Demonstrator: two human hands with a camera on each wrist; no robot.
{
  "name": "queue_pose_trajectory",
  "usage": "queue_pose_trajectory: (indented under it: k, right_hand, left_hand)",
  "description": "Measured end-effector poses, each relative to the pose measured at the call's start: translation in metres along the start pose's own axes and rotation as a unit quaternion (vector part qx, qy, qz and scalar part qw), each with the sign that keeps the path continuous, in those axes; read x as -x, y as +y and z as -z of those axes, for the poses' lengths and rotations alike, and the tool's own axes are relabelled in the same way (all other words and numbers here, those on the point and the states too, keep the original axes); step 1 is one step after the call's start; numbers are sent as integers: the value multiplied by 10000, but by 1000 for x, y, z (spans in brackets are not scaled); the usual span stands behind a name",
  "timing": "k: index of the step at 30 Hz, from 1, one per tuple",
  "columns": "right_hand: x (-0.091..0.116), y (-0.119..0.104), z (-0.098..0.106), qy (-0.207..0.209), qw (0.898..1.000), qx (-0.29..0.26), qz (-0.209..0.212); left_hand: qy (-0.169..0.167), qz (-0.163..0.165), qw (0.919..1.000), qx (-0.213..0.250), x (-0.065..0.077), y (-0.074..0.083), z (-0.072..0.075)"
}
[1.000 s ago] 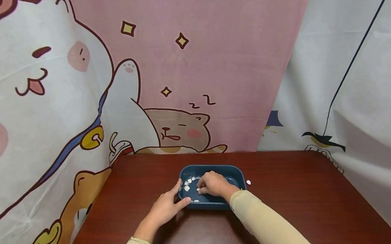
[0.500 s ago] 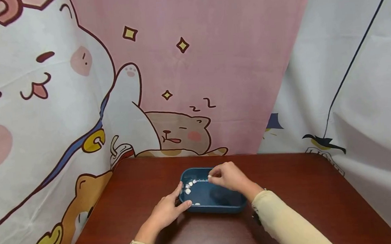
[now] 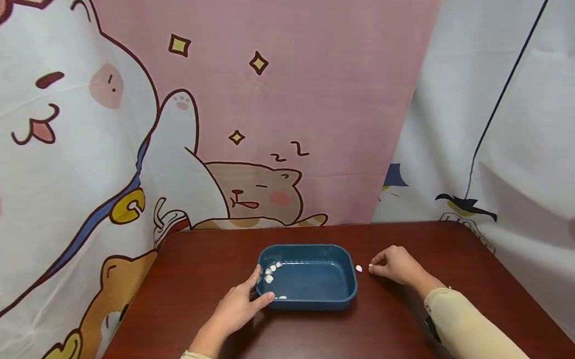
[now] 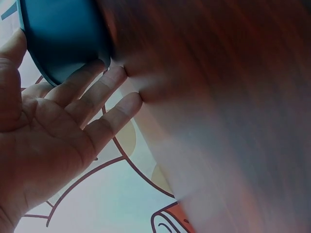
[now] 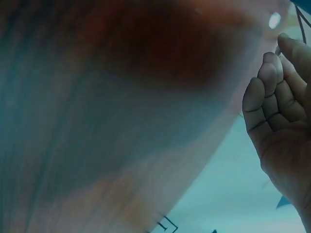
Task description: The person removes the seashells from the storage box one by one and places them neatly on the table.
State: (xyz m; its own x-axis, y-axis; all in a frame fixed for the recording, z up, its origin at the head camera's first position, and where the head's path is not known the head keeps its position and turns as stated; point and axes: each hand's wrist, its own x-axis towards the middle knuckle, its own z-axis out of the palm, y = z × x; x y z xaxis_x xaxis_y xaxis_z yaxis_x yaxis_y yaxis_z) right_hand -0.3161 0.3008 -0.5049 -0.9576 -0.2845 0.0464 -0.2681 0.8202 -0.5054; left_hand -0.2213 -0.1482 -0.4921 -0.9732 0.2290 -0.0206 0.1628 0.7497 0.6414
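One loose white piece point(image 3: 359, 268) lies at nine o'clock from my right hand's grip point(image 3: 400, 265), which pinches a pale bit point(image 3: 371, 266); my left hand point(image 3: 236, 308), spread against the blue tray point(image 3: 307, 305), is farther.

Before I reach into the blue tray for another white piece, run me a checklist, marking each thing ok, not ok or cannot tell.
1. Tray upright on the table: ok, the blue tray sits flat.
2. Left hand at the tray: ok, the left hand touches its left end.
3. Right hand free: not ok, the right hand pinches a small white piece.
4. Pinched piece resting on the table: cannot tell.
5. Loose piece apart from the tray: ok, the loose piece lies just right of it.
6. Pieces in the tray fully visible: not ok, the near wall partly hides one piece.
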Motion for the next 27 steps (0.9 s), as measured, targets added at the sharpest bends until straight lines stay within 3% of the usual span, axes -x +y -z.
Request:
queue_pose_trajectory:
  k: [11,27]
  right_hand:
    - [-5,0,-15,-55,9993,350,129]
    - [-7,-4,-19,-95,9996,240,84]
  left_hand:
    - [-54,98,9999,-38,-2,-2,0]
    - [-70,218,9997,-101,-2,-1,1]
